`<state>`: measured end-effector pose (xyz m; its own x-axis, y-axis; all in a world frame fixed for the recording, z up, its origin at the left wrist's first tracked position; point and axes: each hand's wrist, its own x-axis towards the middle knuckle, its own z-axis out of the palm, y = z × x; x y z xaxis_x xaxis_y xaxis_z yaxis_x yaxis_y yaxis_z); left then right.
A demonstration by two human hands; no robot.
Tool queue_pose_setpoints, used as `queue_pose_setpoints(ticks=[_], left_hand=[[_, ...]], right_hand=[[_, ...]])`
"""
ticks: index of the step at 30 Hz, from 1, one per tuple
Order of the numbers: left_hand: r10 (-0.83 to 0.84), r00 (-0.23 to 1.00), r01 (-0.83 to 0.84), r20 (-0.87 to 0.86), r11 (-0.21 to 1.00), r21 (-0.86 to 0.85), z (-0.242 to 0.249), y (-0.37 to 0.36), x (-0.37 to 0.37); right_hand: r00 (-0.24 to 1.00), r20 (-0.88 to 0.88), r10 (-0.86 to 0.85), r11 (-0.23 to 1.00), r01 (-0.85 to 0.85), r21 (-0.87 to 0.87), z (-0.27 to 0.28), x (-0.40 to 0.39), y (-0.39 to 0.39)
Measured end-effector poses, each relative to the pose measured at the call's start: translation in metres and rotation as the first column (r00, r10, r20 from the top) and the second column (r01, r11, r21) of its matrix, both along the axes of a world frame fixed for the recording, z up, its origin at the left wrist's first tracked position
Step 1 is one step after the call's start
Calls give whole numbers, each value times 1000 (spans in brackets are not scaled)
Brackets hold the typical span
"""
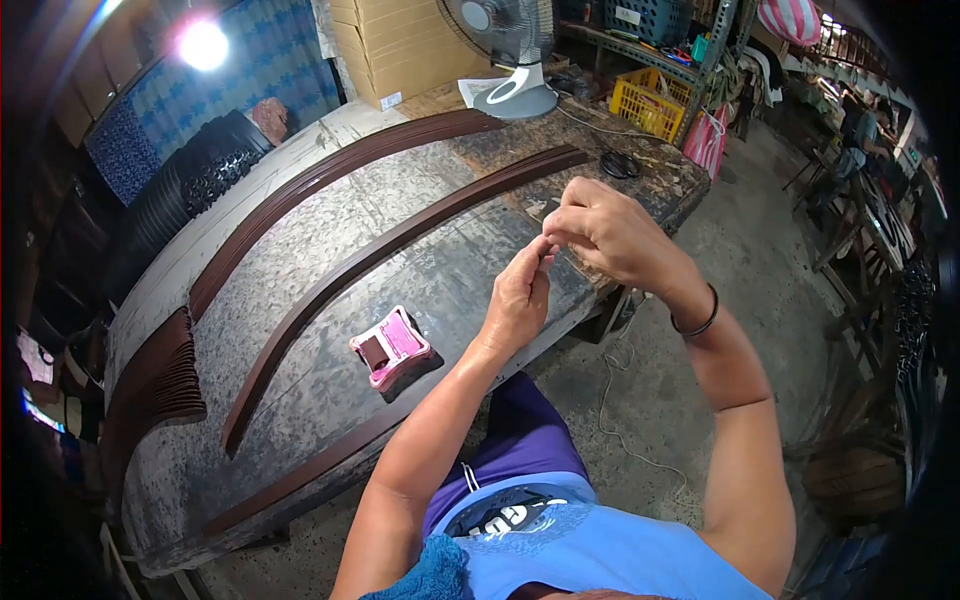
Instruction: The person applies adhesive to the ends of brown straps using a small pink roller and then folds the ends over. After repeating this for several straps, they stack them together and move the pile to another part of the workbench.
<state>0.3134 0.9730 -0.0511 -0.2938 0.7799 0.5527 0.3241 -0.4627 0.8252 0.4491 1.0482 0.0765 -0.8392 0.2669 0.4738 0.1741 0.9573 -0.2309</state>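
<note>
My left hand [522, 290] is closed in front of me over the table's near edge, its fingers around what looks like the end of a dark brown strip [305, 480]. The strip lies along the near side of the table and passes out of sight behind my left forearm. Fingers bent in a pinch, my right hand [610, 232] meets the left fingertips; what it pinches is too small to make out. To the left of my hands, a pink and white box-like holder [403, 338] with a small brown piece [374, 352] on it rests on the table.
Brown strips lie in a long bundle [330, 172], a narrower bundle [400, 250] and a fanned stack [150, 390] on the worn table [290, 350]. A fan [515, 95] and cardboard boxes [410, 45] stand at the back. A yellow crate [650, 105] sits beyond the far corner.
</note>
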Motion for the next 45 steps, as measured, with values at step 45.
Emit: queue_pose_setpoints(ticks=[45], left_hand=[[151,500,-429,-853,898,-92,-96,-106,-30]], right_hand=[[794,-122,-596,774,608,177,-236,77,170]])
